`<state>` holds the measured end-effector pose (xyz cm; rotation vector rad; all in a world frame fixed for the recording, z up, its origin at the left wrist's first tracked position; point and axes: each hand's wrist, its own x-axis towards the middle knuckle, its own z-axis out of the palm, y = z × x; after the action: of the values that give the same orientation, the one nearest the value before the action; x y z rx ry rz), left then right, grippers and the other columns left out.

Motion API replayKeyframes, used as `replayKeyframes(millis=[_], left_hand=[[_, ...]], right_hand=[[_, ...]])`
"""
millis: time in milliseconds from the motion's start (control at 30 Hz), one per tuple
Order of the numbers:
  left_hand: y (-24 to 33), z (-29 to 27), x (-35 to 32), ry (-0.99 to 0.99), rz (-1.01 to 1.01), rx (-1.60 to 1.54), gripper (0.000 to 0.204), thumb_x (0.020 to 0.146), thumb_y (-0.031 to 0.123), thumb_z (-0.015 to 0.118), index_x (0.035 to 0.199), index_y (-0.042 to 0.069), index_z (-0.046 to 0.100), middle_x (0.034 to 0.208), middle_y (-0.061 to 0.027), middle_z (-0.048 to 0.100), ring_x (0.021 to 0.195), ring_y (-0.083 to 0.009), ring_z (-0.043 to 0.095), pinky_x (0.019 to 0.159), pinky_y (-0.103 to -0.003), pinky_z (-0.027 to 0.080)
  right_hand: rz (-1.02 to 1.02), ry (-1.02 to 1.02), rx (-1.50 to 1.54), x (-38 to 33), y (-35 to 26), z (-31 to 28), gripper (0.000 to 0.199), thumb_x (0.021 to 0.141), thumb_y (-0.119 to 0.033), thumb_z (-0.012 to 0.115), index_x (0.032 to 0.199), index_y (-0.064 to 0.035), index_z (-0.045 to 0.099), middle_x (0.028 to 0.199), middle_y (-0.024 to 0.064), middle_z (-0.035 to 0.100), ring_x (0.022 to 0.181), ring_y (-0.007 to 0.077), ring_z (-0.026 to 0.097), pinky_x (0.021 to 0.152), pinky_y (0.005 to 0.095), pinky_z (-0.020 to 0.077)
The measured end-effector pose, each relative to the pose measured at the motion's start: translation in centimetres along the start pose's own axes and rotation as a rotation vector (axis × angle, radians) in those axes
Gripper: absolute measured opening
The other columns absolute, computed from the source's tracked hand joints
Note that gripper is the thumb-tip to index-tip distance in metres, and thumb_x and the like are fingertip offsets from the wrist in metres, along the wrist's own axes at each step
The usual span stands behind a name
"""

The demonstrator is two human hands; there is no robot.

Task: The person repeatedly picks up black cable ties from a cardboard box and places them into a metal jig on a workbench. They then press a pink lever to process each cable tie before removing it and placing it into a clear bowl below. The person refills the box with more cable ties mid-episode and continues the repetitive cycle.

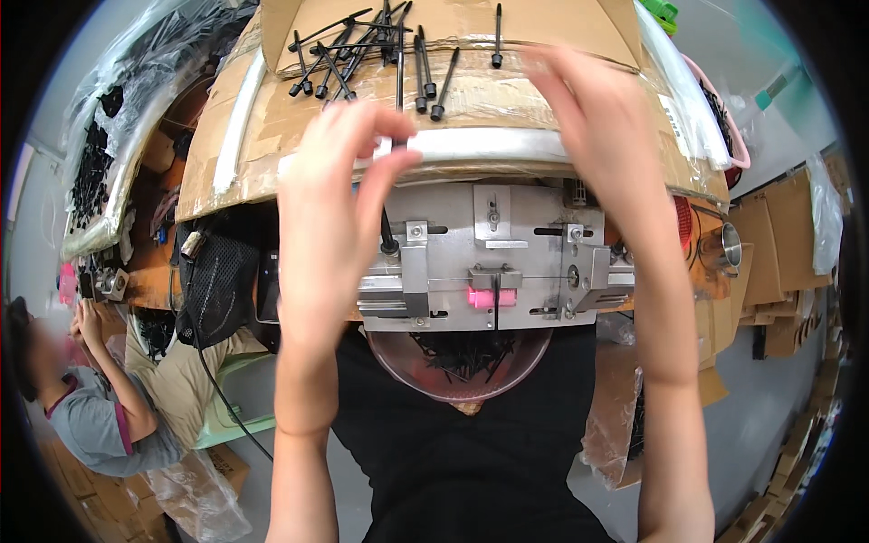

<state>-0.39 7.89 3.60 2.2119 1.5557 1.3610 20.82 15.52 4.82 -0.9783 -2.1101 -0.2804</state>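
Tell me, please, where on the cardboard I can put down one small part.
The cardboard looks bare below the lone black rod, bordered by the right hand and whitish strip. Another patch lies between the left hand and left-side white tape. Crowded: the rod pile and the bowl of black pieces.

No wording is clear enough for me to read from here. The brown cardboard (228,469) at the lower left carries a patch of dark print (small and tilted, at least from where I'm standing), its letters beyond making out.
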Motion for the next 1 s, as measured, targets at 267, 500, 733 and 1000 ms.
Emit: replayKeyframes(millis=[267, 500, 733, 1000], left_hand=[[5.8, 5.3, -14.6, -0.277, 0.050, 0.171, 0.062, 0.078, -0.001, 0.064, 0.137, -0.008, 0.045, 0.094, -0.0104, 0.054, 0.084, -0.0224, 0.054, 0.078, -0.033, 0.047], [5.6, 7.6, -15.1, -0.377, -0.017, 0.269, 0.067, 0.080, 0.001, 0.068, 0.141, -0.004, 0.042, 0.098, -0.0099, 0.053, 0.090, -0.0242, 0.053, 0.082, -0.036, 0.046], [5.4, 7.1, -14.8, -0.376, -0.054, 0.229, 0.071, 0.078, 0.000, 0.070, 0.143, -0.003, 0.041, 0.100, -0.0108, 0.054, 0.092, -0.0261, 0.053, 0.083, -0.037, 0.045], [5.4, 2.8, -12.3, -0.197, -0.104, 0.139, 0.074, 0.073, -0.005, 0.073, 0.141, -0.004, 0.044, 0.104, -0.0116, 0.055, 0.092, -0.0274, 0.052, 0.080, -0.037, 0.046]], right_hand=[[0.204, -0.316, 0.232, 4.3, 3.9, 3.0, 0.017, 0.088, -0.011, 0.060, 0.096, 0.0043, 0.063, 0.085, 0.0242, 0.066, 0.083, 0.0373, 0.065, 0.075, 0.0410, 0.0512], [0.444, 0.145, 0.757, -3.0, 0.8, -5.6, 0.019, 0.091, -0.006, 0.062, 0.108, 0.0028, 0.063, 0.090, 0.0137, 0.071, 0.076, 0.0195, 0.067, 0.067, 0.0284, 0.0508], [0.419, 0.072, 0.674, -14.8, -5.5, -4.6, 0.029, 0.075, 0.011, 0.073, 0.100, 0.0009, 0.063, 0.091, 0.0117, 0.069, 0.082, 0.0191, 0.067, 0.073, 0.0280, 0.0533], [0.322, -0.151, 0.479, -19.9, -10.2, 0.0, 0.065, 0.073, 0.010, 0.072, 0.135, 0.0055, 0.051, 0.073, 0.0100, 0.058, 0.063, 0.0213, 0.056, 0.059, 0.0337, 0.0478]])
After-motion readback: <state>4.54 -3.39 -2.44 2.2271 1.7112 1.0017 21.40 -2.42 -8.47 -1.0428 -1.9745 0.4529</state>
